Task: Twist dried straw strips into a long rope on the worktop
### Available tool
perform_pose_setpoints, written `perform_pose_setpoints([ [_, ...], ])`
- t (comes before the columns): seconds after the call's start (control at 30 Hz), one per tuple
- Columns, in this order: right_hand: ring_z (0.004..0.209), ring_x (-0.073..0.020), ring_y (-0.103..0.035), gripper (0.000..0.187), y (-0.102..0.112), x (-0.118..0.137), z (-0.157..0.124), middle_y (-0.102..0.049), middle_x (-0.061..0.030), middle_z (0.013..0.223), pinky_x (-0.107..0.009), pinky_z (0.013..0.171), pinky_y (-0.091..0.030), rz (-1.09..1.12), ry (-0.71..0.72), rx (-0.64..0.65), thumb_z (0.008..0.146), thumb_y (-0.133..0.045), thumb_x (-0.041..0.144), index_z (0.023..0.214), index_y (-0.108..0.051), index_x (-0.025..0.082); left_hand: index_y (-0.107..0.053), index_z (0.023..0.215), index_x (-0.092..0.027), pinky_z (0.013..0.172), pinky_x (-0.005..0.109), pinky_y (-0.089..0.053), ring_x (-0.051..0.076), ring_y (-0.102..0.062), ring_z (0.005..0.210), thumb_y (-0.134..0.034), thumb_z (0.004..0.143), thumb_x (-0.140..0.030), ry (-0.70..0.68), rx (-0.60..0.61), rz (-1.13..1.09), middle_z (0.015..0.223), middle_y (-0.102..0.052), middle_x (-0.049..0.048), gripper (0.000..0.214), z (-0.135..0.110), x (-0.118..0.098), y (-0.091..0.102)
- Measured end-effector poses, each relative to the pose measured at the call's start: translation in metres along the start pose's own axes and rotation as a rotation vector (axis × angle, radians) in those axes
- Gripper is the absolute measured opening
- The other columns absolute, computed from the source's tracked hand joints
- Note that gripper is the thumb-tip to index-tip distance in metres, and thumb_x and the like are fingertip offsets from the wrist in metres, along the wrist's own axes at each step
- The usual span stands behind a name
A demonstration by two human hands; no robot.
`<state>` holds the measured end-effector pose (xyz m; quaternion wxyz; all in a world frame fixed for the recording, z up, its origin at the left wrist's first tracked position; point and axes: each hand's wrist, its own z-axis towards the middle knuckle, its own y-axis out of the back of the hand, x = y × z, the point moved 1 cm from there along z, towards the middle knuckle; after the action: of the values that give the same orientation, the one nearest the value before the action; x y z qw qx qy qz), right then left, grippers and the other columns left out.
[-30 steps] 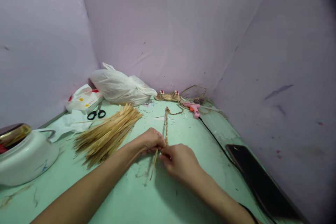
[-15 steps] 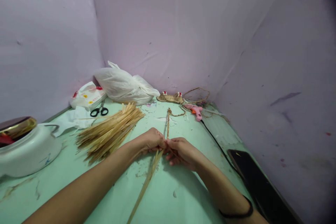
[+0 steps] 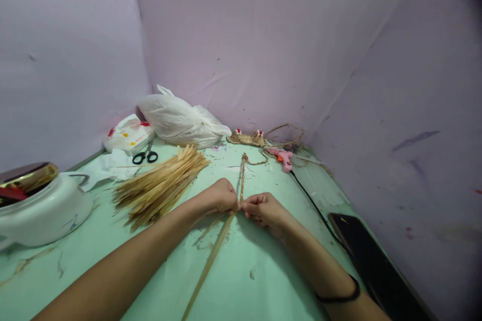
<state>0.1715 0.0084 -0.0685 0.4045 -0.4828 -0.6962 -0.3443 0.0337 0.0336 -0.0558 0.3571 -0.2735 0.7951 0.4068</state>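
A thin braided straw cord (image 3: 242,180) runs from between my hands toward the back of the table. My left hand (image 3: 225,196) is closed at the cord's near end, fingers curled over the straw. Beside it, my right hand (image 3: 263,210) pinches the same end between thumb and fingers. One long pale straw strip (image 3: 211,266) trails from under my left hand to the bottom edge of the view. The exact grip on each strand is hidden by the fingers. A bundle of dry straw (image 3: 161,185) lies left of my hands.
At the back are a white plastic bag (image 3: 181,118), a tissue pack (image 3: 131,135), black-handled scissors (image 3: 145,157) and a woven straw piece (image 3: 246,139). A pink glue gun (image 3: 284,158) with its cable and a dark phone (image 3: 372,261) lie right. A white pot (image 3: 45,215) stands left.
My right hand's fingers have shifted up to the braid's end and drawn in to a pinch. The strand that lay across my right palm no longer shows there. The view has moved slightly.
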Motion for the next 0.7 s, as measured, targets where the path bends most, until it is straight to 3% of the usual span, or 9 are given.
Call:
perform_pose_setpoints([
  [0.3,0.031,-0.0005,-0.025,0.011,0.001,-0.003,0.002,-0.048,0.0042,0.042,-0.017,0.032,-0.015,0.102,0.031,-0.025,0.056,-0.060,0.020,0.055,-0.056,0.010,-0.060,0.057,-0.012,0.035,0.019,-0.022,0.004,-0.030,0.033,-0.058,0.051,-0.021,-0.025,0.162,0.029,0.042,-0.049,-0.0021,0.012,0.001,0.007,0.020],
  [0.5,0.036,-0.0043,-0.044,0.008,-0.001,-0.004,0.002,-0.053,0.0022,0.045,-0.016,0.035,-0.032,0.095,0.007,-0.007,0.060,-0.059,0.018,0.059,-0.055,0.011,-0.064,0.069,-0.012,0.036,0.018,-0.023,0.005,-0.035,0.036,-0.060,0.052,-0.020,-0.078,0.314,0.017,0.048,-0.054,-0.0011,0.020,0.002,0.015,0.036],
  [0.7,0.040,-0.0053,-0.050,0.009,-0.003,-0.004,0.001,-0.059,-0.0014,0.051,-0.015,0.038,-0.038,0.141,0.002,0.021,0.063,-0.059,0.017,0.059,-0.056,0.010,-0.065,0.078,-0.014,0.034,0.018,-0.020,0.005,-0.032,0.034,-0.060,0.052,-0.020,-0.018,0.335,-0.018,0.050,-0.056,-0.0009,0.026,0.002,0.014,0.031],
])
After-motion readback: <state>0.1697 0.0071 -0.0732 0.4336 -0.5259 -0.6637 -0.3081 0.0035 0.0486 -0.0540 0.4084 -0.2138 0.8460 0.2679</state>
